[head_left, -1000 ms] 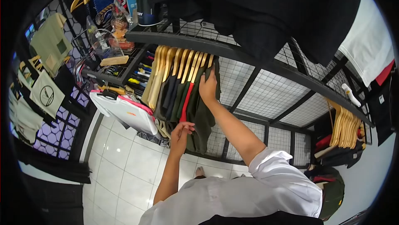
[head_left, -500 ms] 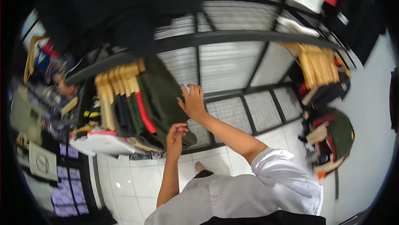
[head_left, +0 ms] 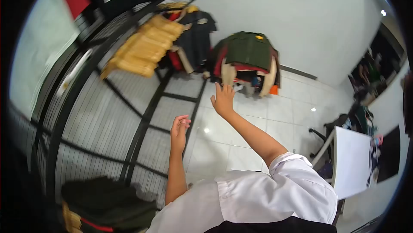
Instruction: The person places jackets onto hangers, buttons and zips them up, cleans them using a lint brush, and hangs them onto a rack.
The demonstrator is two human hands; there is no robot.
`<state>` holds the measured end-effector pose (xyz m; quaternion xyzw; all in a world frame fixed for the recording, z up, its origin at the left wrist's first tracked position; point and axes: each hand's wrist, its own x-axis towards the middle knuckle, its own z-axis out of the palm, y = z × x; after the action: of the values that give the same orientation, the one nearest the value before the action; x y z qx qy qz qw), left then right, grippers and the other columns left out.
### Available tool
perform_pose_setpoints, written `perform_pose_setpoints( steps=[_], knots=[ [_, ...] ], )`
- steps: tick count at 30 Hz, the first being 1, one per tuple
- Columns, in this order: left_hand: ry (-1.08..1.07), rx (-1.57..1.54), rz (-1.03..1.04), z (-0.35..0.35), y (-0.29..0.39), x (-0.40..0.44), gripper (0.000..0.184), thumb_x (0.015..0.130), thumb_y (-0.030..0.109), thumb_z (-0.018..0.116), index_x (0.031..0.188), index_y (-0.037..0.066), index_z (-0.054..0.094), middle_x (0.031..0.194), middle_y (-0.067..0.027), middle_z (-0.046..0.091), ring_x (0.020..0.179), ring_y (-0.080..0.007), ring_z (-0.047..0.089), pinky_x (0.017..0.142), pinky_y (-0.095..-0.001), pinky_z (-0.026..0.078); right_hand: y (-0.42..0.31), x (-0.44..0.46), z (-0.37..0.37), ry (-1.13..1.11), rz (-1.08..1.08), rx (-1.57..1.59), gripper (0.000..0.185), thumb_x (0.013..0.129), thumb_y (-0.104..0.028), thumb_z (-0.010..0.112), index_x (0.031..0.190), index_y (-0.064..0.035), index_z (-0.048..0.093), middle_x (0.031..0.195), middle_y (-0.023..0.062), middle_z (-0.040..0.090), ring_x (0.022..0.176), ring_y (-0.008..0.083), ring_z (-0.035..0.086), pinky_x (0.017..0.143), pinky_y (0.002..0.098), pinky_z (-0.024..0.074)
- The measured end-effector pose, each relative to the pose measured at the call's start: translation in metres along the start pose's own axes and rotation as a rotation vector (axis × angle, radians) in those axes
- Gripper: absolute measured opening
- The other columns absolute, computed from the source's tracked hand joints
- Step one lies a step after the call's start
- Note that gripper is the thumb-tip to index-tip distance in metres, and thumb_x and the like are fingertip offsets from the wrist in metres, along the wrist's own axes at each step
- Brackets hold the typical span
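Note:
My right hand (head_left: 223, 100) reaches forward in mid-air with its fingers spread, holding nothing. Beyond its fingertips in the view is a rack of clothes with a dark green jacket (head_left: 248, 51) at the front; the hand does not visibly touch it. My left hand (head_left: 178, 130) is raised at the left, its fingers loosely bent and nothing visible in them. Behind that hand in the view runs the black metal mesh shelving (head_left: 146, 117). Dark green garments (head_left: 109, 200) hang at the lower left, apart from both hands.
Wooden hangers (head_left: 144, 46) hang bunched from the shelving, beside dark shirts (head_left: 195, 37). White floor tiles (head_left: 247, 125) stretch ahead. To the right stand a white table (head_left: 352, 162) and a black wheeled chair (head_left: 331, 132). A pale wall (head_left: 297, 18) rises behind the clothes.
The view has swung right, so the dark green garments went from beside my hands to the lower left. The green jacket rack is now ahead. My right hand has come away from the garments.

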<state>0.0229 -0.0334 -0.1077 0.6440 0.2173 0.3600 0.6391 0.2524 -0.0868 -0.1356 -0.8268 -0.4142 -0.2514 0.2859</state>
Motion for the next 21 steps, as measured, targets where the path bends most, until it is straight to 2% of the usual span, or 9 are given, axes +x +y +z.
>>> perform_pose_setpoints(
  steps=[4,8,13,15,21],
  knots=[
    [-0.198,-0.01,0.009,0.102,-0.011,0.063,0.023,0.097,0.017,0.043,0.111,0.005,0.057,0.098,-0.0028,0.059,0.083,-0.009,0.049,0.08,-0.0237,0.041,0.122,0.006,-0.036,0.047,0.178,-0.146,0.054,0.07,-0.021,0.066,0.119,-0.0028,0.05,0.115,0.0193,0.047,0.112,0.0344,0.041,0.098,0.0502,0.0281],
    [-0.366,0.026,-0.023,0.169,-0.036,0.12,0.022,0.095,0.014,0.044,0.11,0.005,0.056,0.102,-0.0037,0.058,0.084,-0.01,0.049,0.081,-0.0233,0.04,0.199,-0.008,-0.035,-0.038,0.421,-0.2,0.052,0.072,-0.019,0.064,0.119,-0.0026,0.05,0.113,0.0189,0.049,0.111,0.0342,0.043,0.097,0.0512,0.0271],
    [-0.438,0.054,-0.009,0.223,-0.081,0.203,0.023,0.093,0.013,0.046,0.112,0.004,0.056,0.103,-0.0044,0.056,0.085,-0.0107,0.048,0.082,-0.0239,0.04,0.255,-0.001,0.018,0.043,0.565,-0.242,0.051,0.075,-0.019,0.063,0.121,-0.0023,0.049,0.112,0.0179,0.05,0.11,0.0333,0.043,0.097,0.0506,0.0273],
    [-0.458,0.119,-0.026,0.231,-0.096,0.241,0.024,0.092,0.013,0.047,0.112,0.004,0.056,0.104,-0.0042,0.055,0.085,-0.0109,0.048,0.083,-0.0241,0.039,0.266,0.014,0.047,0.002,0.62,-0.229,0.05,0.076,-0.018,0.063,0.121,-0.002,0.049,0.112,0.0174,0.05,0.111,0.0327,0.043,0.096,0.0502,0.0273],
    [-0.467,0.236,0.08,0.255,-0.137,0.39,0.024,0.091,0.015,0.05,0.111,0.007,0.057,0.104,-0.0031,0.052,0.086,-0.0121,0.048,0.082,-0.0256,0.04,0.311,0.104,0.111,-0.046,0.642,-0.238,0.05,0.076,-0.018,0.062,0.122,-0.0017,0.048,0.112,0.017,0.051,0.111,0.0324,0.043,0.096,0.0497,0.0271]
  ],
)
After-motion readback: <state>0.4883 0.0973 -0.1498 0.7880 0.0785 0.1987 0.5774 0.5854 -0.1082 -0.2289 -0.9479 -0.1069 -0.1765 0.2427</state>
